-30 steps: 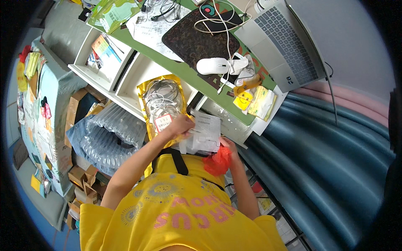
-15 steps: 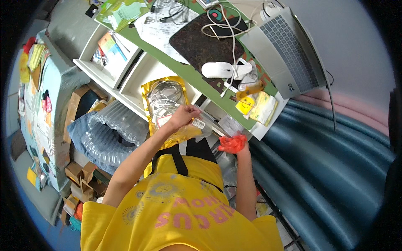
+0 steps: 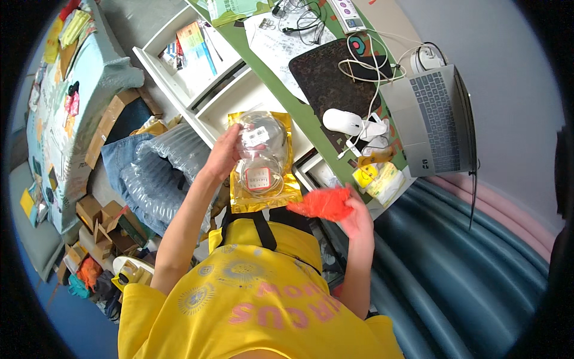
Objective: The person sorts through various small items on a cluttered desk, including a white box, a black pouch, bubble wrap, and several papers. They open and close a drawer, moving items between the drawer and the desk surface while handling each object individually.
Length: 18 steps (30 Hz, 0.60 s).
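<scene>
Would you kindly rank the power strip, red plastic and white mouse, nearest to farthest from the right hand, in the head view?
1. Red plastic: in the right hand.
2. White mouse: ahead, on the desk.
3. Power strip: farther ahead, at picture top.

From my remote seat, I see a green-topped desk (image 3: pixel 314 131) with at least 2 white drawers (image 3: pixel 167 88) open, a pale wall (image 3: pixel 499 113), glossy blue curtain (image 3: pixel 418 257), pink curtain (image 3: pixel 508 216), grey floor (image 3: pixel 136 23) and a bed (image 3: pixel 103 110) draped in patterned pale blue.
</scene>
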Tool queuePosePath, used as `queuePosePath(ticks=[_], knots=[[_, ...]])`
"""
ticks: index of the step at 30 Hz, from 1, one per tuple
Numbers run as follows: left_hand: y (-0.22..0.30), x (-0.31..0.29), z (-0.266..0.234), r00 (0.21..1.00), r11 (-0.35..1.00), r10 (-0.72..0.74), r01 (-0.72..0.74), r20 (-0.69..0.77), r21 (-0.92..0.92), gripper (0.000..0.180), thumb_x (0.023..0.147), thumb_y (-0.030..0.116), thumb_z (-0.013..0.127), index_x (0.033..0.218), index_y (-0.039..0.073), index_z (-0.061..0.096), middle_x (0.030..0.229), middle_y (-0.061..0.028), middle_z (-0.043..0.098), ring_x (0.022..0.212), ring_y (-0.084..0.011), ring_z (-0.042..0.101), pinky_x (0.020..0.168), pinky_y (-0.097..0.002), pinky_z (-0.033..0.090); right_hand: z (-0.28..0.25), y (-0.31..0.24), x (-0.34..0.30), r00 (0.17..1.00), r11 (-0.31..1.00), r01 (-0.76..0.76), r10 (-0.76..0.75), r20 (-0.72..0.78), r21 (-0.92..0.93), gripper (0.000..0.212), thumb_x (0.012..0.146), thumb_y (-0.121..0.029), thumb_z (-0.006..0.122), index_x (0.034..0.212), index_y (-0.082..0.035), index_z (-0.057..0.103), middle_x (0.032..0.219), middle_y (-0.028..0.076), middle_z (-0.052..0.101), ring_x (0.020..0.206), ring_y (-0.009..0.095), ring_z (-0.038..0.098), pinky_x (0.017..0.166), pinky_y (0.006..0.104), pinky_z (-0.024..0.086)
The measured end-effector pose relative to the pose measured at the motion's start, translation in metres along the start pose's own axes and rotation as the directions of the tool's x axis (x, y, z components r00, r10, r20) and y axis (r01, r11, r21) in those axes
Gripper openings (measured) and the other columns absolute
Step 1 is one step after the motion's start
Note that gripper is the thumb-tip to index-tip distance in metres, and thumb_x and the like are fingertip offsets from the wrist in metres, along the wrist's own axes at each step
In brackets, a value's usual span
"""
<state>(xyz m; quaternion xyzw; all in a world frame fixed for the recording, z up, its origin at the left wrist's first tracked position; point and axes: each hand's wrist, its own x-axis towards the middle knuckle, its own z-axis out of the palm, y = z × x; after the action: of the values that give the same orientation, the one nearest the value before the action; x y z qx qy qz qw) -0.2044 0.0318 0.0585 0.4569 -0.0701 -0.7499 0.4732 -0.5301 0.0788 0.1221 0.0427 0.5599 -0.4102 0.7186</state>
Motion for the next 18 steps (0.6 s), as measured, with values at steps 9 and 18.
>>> queuePosePath(ticks=[9, 18], knots=[[0.026, -0.018, -0.039, 0.959, 0.994, 0.092, -0.106, -0.267, -0.039, 0.029, 0.095, 0.026, 0.04, 0.104, 0.001, 0.049, 0.086, -0.0032, 0.054, 0.08, -0.0131, 0.057, 0.079, -0.0339, 0.051, 0.109, -0.004, 0.091, 0.919, 0.803, 0.394, -0.335, 0.207, -0.447, 0.013, 0.085, -0.008, 0.052, 0.095, -0.005, 0.057, 0.084, 0.001, 0.057, 0.069, 0.012, 0.055, 0.065, 0.0251, 0.046], [0.024, -0.009, -0.074, 0.948, 0.972, 0.159, -0.2, -0.275, -0.127, 0.026, 0.093, 0.026, 0.044, 0.102, 0.003, 0.05, 0.093, -0.0046, 0.057, 0.08, -0.0126, 0.058, 0.071, -0.0302, 0.053, 0.111, -0.094, 0.217, 0.579, -0.098, 0.408, -0.741, 0.341, -0.908, 0.024, 0.085, -0.02, 0.057, 0.086, 0.003, 0.061, 0.075, 0.009, 0.064, 0.067, 0.015, 0.057, 0.065, 0.0292, 0.047]])
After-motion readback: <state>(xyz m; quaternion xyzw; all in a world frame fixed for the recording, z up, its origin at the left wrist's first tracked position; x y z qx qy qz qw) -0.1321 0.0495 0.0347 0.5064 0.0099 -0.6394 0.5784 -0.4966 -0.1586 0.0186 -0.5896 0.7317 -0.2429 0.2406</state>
